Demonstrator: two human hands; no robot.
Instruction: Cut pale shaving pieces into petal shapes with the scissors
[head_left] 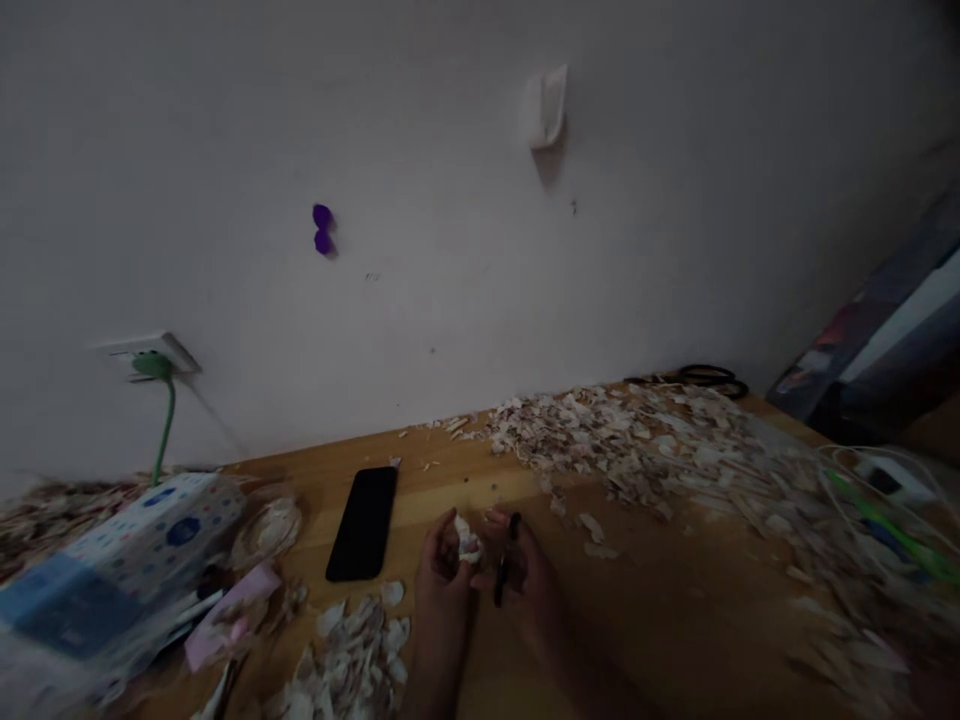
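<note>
My left hand (pixel 441 560) and my right hand (pixel 525 565) meet low in the middle of the wooden table (pixel 675 620). The left fingers are closed round a small pale piece (pixel 469 545), which looks like garlic. A thin black tool (pixel 504 575), perhaps a small knife, is gripped in my right hand, and those fingers also touch the pale piece. A heap of pale peeled skins (pixel 352 655) lies just left of my left wrist. A black phone (pixel 364 522) lies face up beyond the heap.
A wide spread of dry skins (pixel 637 440) covers the table's back and right. A dotted tissue box (pixel 127 560) and a pink packet (pixel 229 615) sit at the left. A green cable (pixel 163 420) hangs from a wall socket. Wires (pixel 885 510) and black scissors (pixel 709 377) lie at the right.
</note>
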